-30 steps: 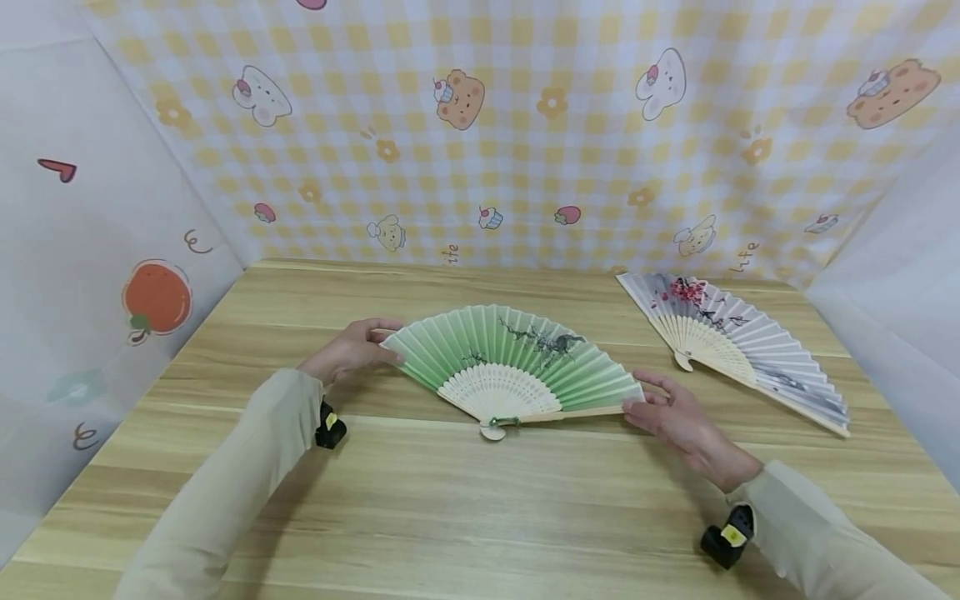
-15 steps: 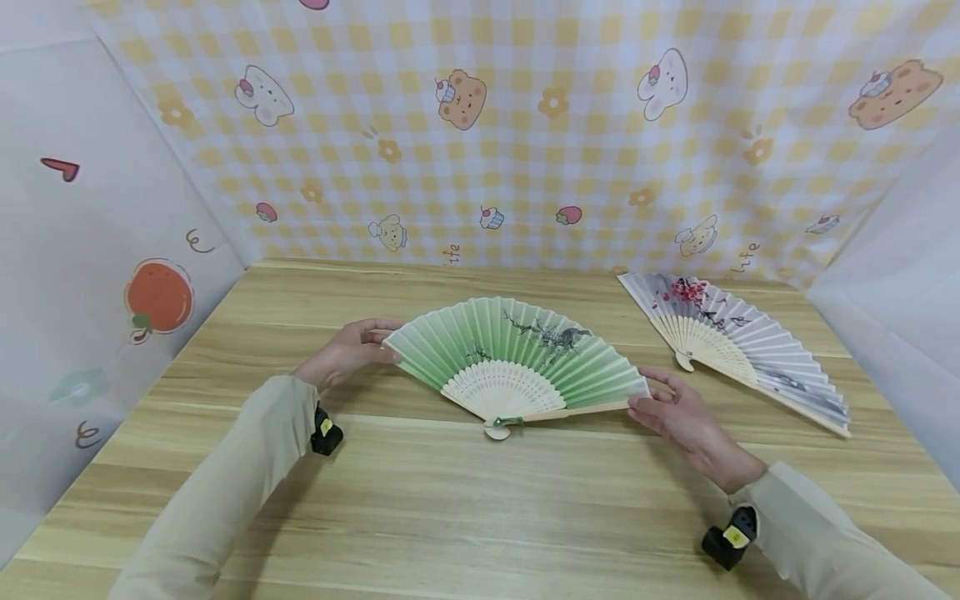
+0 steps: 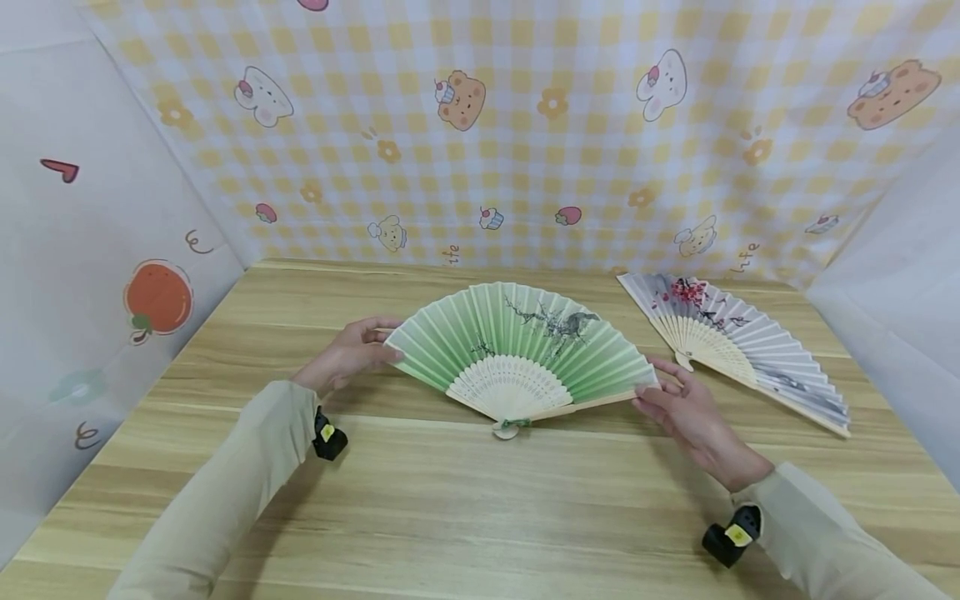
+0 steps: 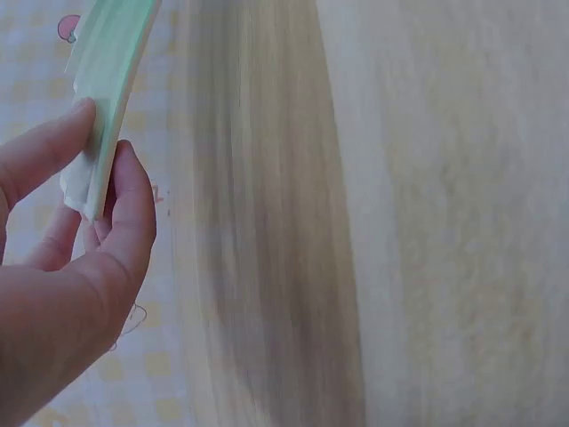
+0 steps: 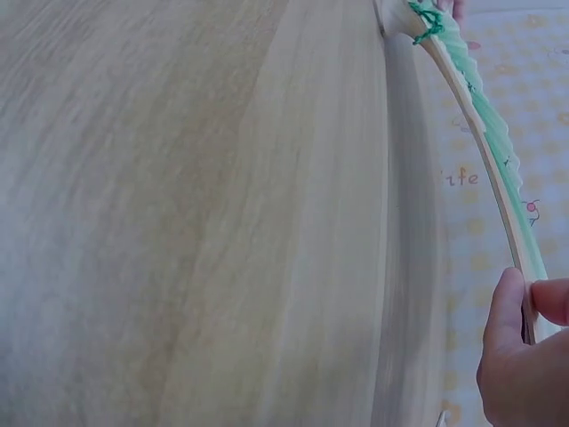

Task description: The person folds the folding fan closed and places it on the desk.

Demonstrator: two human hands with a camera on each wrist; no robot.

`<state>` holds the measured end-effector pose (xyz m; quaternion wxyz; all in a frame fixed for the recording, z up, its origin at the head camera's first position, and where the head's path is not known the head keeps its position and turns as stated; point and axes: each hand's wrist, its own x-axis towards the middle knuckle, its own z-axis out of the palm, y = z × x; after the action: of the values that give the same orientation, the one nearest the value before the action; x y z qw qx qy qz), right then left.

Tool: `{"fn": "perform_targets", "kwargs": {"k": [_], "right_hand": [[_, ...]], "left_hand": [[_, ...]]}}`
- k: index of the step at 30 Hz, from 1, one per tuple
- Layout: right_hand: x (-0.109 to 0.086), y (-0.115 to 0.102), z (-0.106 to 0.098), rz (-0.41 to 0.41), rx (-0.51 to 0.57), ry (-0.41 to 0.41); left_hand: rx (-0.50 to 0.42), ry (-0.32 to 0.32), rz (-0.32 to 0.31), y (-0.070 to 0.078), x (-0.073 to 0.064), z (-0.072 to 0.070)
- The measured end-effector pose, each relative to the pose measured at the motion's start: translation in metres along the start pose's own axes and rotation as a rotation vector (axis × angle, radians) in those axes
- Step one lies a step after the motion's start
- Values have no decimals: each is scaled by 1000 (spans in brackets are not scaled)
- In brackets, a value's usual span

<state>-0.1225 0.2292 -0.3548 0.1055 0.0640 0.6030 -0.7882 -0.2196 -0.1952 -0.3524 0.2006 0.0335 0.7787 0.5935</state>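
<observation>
White cloth (image 3: 90, 242) bounds the left side, bearing a printed orange fruit (image 3: 158, 297). Beside it, over the wooden table (image 3: 480, 517), my left forearm extends in a beige sleeve (image 3: 225, 492), with a black device (image 3: 328, 437) at the wrist. My left hand (image 3: 347, 354) holds the left corner of the green folding fan (image 3: 502, 333) in a narrow pinch — thumb on one face, fingers behind, parted only by the folds between them. The green folding fan occupies the middle, spread in a broad arc between my two hands; a dark branch (image 3: 555, 323) is printed on its upper right part, and its pale ribs (image 3: 510, 387) converge on a pivot tied with green cord (image 3: 516, 423). Whether the pivot touches the table I cannot tell. Yellow-and-white checked cloth (image 3: 510, 167) hangs behind. My right hand (image 3: 701, 421) pinches the opposite end, thumb and fingers closed on the wooden outer stick. Beyond this hand lies a second fan (image 3: 738, 333) — grey and white with red blossom, spread on the table and apart from the first. A matching black device (image 3: 731, 540) sits at my right wrist, beside the right sleeve (image 3: 825, 533).
</observation>
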Motion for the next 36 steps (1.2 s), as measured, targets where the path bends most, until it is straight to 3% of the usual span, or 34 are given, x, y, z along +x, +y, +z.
{"fn": "perform_targets", "kwargs": {"k": [17, 26, 36], "right_hand": [[-2, -7, 2, -52, 146, 10], [-2, -12, 2, -91, 181, 39], [2, -22, 6, -148, 285, 85]], "left_hand": [[-77, 50, 28, -1, -6, 7], [-28, 80, 28, 4, -8, 5], [-188, 165, 40, 13, -14, 11]]}}
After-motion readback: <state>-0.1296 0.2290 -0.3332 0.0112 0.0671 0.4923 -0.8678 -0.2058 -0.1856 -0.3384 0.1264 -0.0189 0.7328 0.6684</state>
